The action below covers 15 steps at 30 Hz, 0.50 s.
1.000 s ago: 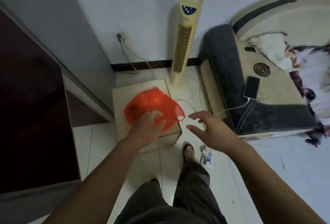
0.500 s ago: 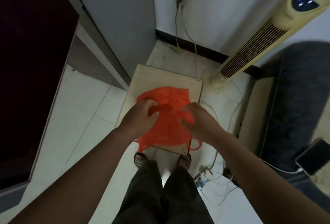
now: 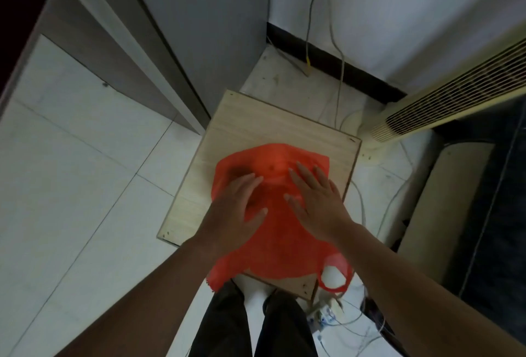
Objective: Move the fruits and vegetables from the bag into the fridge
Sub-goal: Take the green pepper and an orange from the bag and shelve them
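A red plastic bag [image 3: 280,240] lies on a low wooden stand [image 3: 250,126], with one handle loop hanging off the near right corner. A round lump shows through the bag's far end; the contents are hidden by the plastic. My left hand [image 3: 236,208] lies flat on the bag's left half with fingers straight. My right hand [image 3: 316,200] lies flat on its right half, fingers spread. The grey fridge [image 3: 199,29] stands just left of and behind the stand, and its dark door front runs along the left edge.
A cream tower fan [image 3: 444,103] leans in at the right. Cables [image 3: 338,78] run down the wall from a socket. A power strip and more cables lie on the floor by my feet. A dark sofa edge [image 3: 489,214] fills the right side. White floor tiles lie at the left.
The view has dropped closer over the stand. Both hands, first reaching and then curled on the bag, now lie flat with straight fingers on top of it.
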Motion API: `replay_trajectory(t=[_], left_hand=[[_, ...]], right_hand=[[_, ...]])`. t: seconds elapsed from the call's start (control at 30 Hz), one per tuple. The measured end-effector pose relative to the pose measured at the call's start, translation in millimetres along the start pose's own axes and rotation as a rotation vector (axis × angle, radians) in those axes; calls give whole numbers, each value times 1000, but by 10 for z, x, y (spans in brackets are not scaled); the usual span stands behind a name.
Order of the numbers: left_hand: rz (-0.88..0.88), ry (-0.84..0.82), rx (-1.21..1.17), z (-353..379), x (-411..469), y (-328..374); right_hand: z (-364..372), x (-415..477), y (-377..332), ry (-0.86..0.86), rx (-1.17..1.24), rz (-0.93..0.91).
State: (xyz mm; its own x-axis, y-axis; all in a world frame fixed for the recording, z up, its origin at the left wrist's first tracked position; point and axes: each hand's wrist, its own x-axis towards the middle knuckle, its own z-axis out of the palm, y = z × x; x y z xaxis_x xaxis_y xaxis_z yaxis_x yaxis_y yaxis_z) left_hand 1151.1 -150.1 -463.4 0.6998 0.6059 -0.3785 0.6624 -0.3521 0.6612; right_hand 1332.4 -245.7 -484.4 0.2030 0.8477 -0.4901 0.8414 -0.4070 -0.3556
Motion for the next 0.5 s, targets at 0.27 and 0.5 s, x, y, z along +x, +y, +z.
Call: replay_trajectory(t=[0.27, 0.5], left_hand=[[1, 26, 42, 149, 338, -294], [3, 28, 23, 66, 452, -372]], right_hand=[[123, 446, 80, 116, 400, 18], [51, 303, -70, 386, 283, 10]])
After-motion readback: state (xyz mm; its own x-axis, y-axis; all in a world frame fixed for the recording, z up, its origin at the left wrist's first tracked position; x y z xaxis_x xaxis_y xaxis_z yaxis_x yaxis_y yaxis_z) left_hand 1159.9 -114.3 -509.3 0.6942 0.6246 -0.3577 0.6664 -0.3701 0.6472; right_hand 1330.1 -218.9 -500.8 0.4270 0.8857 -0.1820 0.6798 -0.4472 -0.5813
